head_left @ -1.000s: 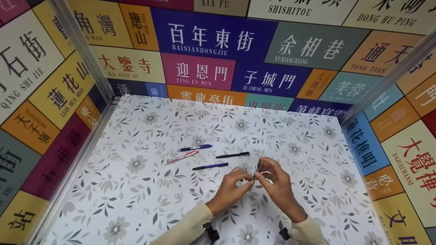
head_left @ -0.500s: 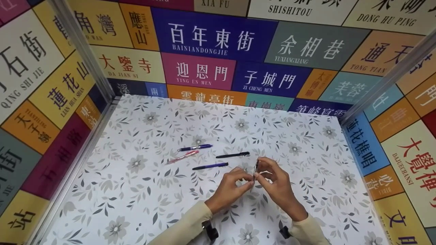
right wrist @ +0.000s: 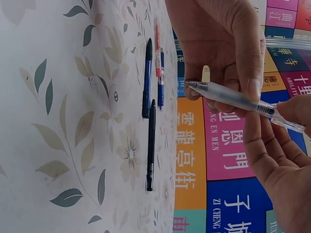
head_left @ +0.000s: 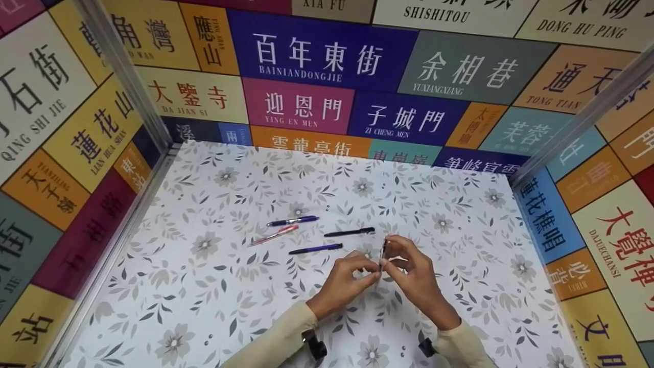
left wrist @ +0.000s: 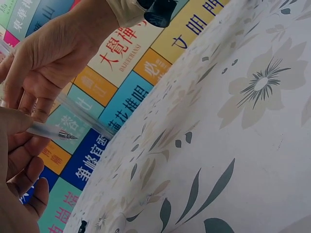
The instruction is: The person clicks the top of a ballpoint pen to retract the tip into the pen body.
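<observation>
A gel pen [right wrist: 228,96] with a frosted grip, clear barrel and metal tip is held above the table between both hands. My left hand [head_left: 343,282] pinches it at the frosted grip, near the tip. The right hand [head_left: 416,276] pinches the clear barrel behind that. In the left wrist view, the pen's tip [left wrist: 67,135] points out past the left thumb. Lying to the left of the hands are a black pen [head_left: 349,232], a blue-and-black pen [head_left: 316,249], a blue pen with a clip [head_left: 293,221] and a pink-ended clear pen [head_left: 274,235].
A white floral cloth [head_left: 214,296] covers the table. Panels with colourful lettered blocks [head_left: 327,56] stand at the back and both sides, joined by metal corner posts [head_left: 138,82]. Dark wrist devices [head_left: 314,345] sit on both sleeves.
The held pen has tilted slightly and shifted a little to the left at its upper end, along with the right fingers. The left hand and the pens on the table stay put.
</observation>
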Demonstrator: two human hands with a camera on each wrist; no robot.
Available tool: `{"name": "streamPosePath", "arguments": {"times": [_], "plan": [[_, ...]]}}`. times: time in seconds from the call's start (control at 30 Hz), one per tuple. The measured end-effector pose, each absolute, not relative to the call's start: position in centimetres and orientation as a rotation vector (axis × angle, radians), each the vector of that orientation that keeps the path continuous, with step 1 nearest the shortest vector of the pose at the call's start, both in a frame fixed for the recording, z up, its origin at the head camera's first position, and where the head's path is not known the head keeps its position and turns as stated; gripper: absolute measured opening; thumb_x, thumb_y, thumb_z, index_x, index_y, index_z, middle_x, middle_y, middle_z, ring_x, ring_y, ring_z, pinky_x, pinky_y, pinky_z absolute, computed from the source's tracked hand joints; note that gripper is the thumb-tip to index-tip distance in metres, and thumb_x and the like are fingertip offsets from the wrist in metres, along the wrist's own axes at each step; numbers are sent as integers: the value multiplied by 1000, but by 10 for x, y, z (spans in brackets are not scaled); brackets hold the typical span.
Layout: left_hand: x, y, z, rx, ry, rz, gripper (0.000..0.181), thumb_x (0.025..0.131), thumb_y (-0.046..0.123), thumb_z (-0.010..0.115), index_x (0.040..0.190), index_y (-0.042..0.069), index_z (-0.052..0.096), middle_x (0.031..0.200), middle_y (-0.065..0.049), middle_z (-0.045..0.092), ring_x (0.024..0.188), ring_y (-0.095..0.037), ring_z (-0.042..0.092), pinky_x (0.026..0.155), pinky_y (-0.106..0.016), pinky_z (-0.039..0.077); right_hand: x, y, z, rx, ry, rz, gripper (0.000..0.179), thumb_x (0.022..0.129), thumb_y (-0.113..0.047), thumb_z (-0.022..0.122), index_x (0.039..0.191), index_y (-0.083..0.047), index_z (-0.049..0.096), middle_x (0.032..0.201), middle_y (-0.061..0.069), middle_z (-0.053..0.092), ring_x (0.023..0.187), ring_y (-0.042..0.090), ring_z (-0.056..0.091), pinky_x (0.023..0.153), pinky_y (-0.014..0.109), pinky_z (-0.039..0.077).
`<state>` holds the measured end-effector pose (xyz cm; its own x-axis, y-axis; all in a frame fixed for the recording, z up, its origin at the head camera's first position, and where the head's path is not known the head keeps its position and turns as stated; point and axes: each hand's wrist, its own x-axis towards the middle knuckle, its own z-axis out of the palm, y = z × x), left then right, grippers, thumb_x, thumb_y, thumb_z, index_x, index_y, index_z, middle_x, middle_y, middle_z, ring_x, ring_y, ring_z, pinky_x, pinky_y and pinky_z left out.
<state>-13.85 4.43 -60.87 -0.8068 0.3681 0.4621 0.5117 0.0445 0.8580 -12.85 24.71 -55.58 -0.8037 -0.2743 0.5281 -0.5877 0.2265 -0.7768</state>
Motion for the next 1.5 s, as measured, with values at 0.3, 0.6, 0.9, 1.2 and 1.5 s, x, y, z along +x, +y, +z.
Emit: {"name": "streamPosePath", "arguments": {"times": [0.3, 0.6, 0.9, 1.2, 1.5], "plan": [[-139, 44, -610, -918, -2180, -1894, 7, 102, 15, 81, 107, 13, 86, 100, 3, 80, 96, -14, 70, 87, -44, 59, -131, 246, -558, 787, -2227, 1620, 55, 94, 18, 75, 145, -1, 63, 108, 20, 70, 95, 29, 75, 77, 30, 65], [-139, 44, -610, -874, -2233, -1911, 5, 100, 12, 82, 104, 12, 86, 98, 0, 81, 94, -22, 72, 86, -49, 58, -132, 245, -557, 725, -2250, 1684, 55, 95, 16, 76, 145, -3, 63, 111, 23, 69, 96, 30, 75, 76, 30, 64], [-139, 43, -609, -860, -2236, -1905, 7, 101, 13, 82, 105, 9, 86, 99, 2, 81, 94, -19, 72, 85, -44, 58, -133, 244, -559, 719, -2224, 1691, 58, 93, 19, 76, 146, -1, 62, 112, 22, 68, 95, 29, 74, 76, 29, 64], [-141, 44, -610, -854, -2248, -1911, 8, 102, 16, 81, 108, 13, 86, 100, 4, 80, 92, -6, 67, 86, -39, 58, -132, 248, -565, 674, -2205, 1755, 66, 97, 15, 75, 157, -2, 54, 115, 24, 67, 99, 27, 74, 80, 32, 65], [-144, 40, -617, -853, -2249, -1840, 5, 101, 12, 82, 102, 8, 85, 97, 0, 78, 94, -20, 71, 85, -44, 59, -129, 255, -570, 674, -2185, 1798, 69, 101, 16, 68, 164, 0, 44, 116, 32, 66, 100, 28, 75, 83, 32, 65]]}}
